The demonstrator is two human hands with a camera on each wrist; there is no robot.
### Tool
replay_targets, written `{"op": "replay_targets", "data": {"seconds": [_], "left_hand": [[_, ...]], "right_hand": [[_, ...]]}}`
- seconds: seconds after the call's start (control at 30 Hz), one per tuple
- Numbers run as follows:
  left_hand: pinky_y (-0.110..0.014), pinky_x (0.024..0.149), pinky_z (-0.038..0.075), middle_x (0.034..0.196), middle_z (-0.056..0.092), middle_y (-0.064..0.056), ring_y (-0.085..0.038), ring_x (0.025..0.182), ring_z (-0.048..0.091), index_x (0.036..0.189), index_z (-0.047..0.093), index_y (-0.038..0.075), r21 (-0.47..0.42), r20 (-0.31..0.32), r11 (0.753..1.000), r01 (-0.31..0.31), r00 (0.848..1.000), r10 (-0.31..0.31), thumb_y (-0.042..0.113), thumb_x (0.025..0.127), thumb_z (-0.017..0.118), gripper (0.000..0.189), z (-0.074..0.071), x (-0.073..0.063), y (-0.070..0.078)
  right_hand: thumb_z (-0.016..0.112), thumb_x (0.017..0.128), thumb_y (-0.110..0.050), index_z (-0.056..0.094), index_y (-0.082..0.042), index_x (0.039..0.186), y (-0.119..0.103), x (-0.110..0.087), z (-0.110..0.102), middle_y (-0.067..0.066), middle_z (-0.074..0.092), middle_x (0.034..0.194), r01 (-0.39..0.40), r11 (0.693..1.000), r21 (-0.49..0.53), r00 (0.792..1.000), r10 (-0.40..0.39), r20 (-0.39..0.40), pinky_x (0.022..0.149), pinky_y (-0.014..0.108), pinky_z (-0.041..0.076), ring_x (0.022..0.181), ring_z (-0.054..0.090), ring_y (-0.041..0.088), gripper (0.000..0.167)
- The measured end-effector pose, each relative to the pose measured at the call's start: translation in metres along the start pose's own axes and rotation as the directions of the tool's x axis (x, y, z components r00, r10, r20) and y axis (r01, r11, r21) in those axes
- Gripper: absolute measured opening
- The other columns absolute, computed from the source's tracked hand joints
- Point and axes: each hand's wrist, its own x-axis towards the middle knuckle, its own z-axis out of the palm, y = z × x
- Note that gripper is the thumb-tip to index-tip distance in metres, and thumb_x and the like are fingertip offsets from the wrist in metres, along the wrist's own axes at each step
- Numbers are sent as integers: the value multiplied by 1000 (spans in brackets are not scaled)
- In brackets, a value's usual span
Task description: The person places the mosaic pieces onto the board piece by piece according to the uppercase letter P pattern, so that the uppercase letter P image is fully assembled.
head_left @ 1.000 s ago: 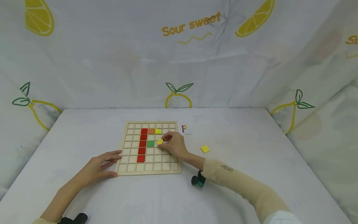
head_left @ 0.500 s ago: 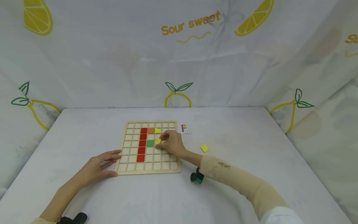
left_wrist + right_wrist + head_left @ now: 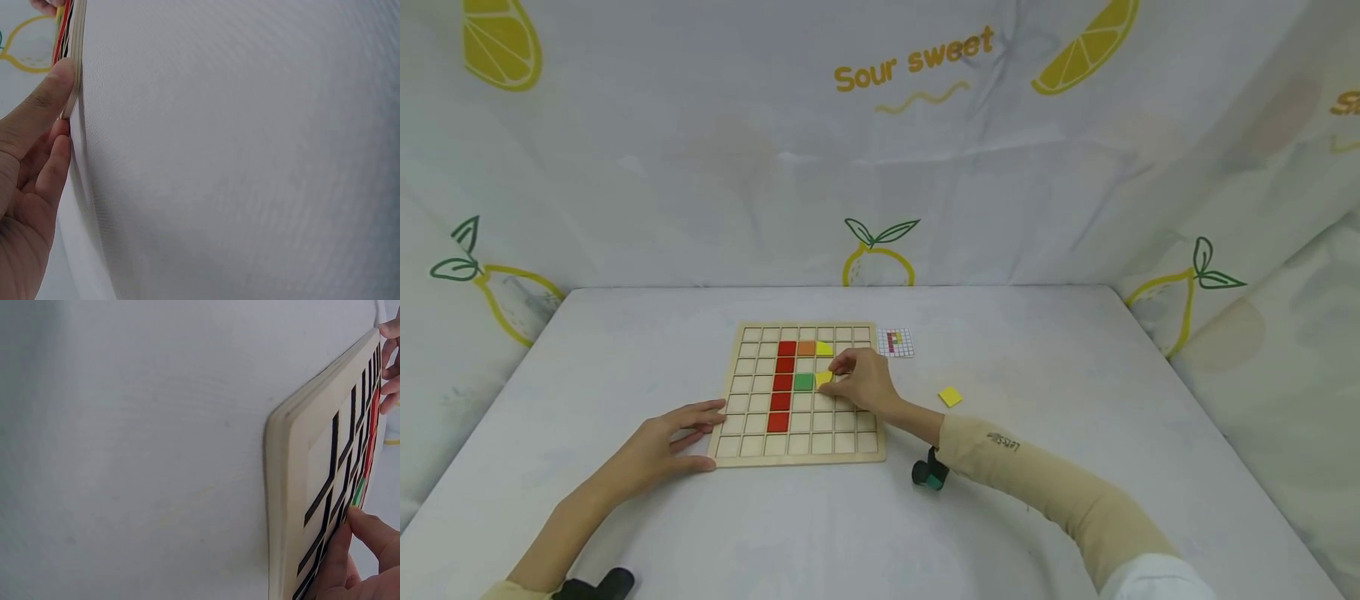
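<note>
A wooden grid board (image 3: 801, 423) lies flat on the white table, bearing a column of several red tiles (image 3: 782, 382). To their right sit an orange tile (image 3: 806, 348), a yellow tile with a rounded corner (image 3: 823, 349) and, two rows nearer, a green tile (image 3: 803, 382). Beside the green one, my right hand (image 3: 863, 385) pinches another yellow tile (image 3: 823, 378) between thumb and fingers, at a grid cell. My left hand (image 3: 662, 446) rests against the board's left edge with fingers extended, the thumb (image 3: 57, 78) at the near corner.
A small printed pattern card (image 3: 895, 342) lies by the board's far right corner. One loose yellow tile (image 3: 950, 397) is on the table (image 3: 1037, 358) to the right. A lemon-print cloth (image 3: 722, 167) hangs behind and at the sides.
My right hand has shifted slightly left, bringing the pinched yellow tile from the right of its cell to lie beside the green tile. The left hand keeps its place on the board's edge.
</note>
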Motion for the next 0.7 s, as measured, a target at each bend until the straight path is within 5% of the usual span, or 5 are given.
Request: {"op": "replay_targets", "data": {"seconds": [0.7], "left_hand": [[-23, 91, 54, 136, 50, -22, 15, 114, 43, 120, 62, -2, -3, -19, 1000, -29, 999, 29, 16, 69, 84, 58, 1, 0, -3]], "right_hand": [[81, 75, -5, 70, 2, 84, 1, 1, -1, 10, 68, 81, 2, 1000, 5, 1000, -2, 11, 65, 15, 54, 75, 60, 15, 16]]}}
